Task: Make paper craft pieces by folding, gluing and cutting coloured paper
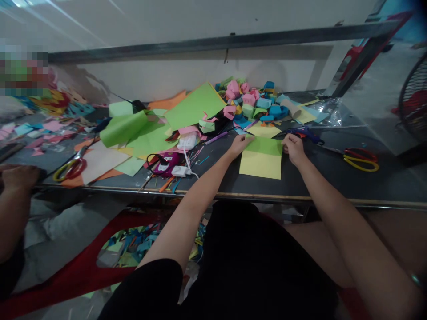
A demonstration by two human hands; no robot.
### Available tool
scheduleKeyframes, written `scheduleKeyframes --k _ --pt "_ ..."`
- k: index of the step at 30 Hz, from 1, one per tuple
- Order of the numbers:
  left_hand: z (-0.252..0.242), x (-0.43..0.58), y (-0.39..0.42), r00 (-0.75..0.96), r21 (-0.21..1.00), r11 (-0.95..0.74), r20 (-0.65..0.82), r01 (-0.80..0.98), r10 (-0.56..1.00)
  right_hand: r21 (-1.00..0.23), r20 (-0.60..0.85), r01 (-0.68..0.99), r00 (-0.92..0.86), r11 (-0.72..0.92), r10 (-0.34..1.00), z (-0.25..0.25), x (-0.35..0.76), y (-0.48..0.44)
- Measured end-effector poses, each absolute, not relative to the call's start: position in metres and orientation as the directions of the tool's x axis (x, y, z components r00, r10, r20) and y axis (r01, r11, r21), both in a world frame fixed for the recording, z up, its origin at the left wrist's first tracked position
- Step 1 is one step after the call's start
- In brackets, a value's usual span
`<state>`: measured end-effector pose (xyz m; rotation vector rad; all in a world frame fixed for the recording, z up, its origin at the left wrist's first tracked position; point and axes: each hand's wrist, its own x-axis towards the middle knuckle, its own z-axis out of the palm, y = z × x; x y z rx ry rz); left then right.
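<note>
A green-and-yellow sheet of paper (262, 158) lies on the dark worktable (333, 182) in front of me, its green upper part folded over the yellow lower part. My left hand (239, 145) pinches its top left corner. My right hand (292, 146) grips the top right corner, fingers curled. Both hands press the paper's far edge against the table.
A heap of folded coloured paper pieces (253, 104) sits behind the sheet. Large green sheets (160, 122), scissors (362, 159), more scissors (70, 169), a pink device (167, 163) and a white charger (180, 171) lie around. Another person's hand (18, 178) rests at far left.
</note>
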<state>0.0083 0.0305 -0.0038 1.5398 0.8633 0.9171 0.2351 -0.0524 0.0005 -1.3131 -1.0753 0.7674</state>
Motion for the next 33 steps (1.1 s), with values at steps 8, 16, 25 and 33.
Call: scheduleKeyframes --k 8,16,25,33 --pt "-0.009 0.012 0.031 0.535 0.848 -0.476 0.298 0.232 0.791 -0.673 0.460 0.739 0.394 0.023 0.796 0.025 0.233 -0.060" --pt "-0.010 0.016 0.019 0.601 0.651 -0.700 0.443 0.294 0.665 -0.268 0.370 0.935 -0.121 0.231 0.921 0.062 0.194 -0.046" --pt "-0.010 0.019 0.022 0.522 0.718 -0.642 0.452 0.268 0.724 -0.273 0.200 0.938 -0.160 0.212 0.967 0.077 0.224 -0.031" --pt "-0.011 0.022 0.023 0.503 0.744 -0.611 0.432 0.272 0.749 -0.286 0.065 0.943 -0.160 0.172 0.985 0.090 0.246 -0.037"
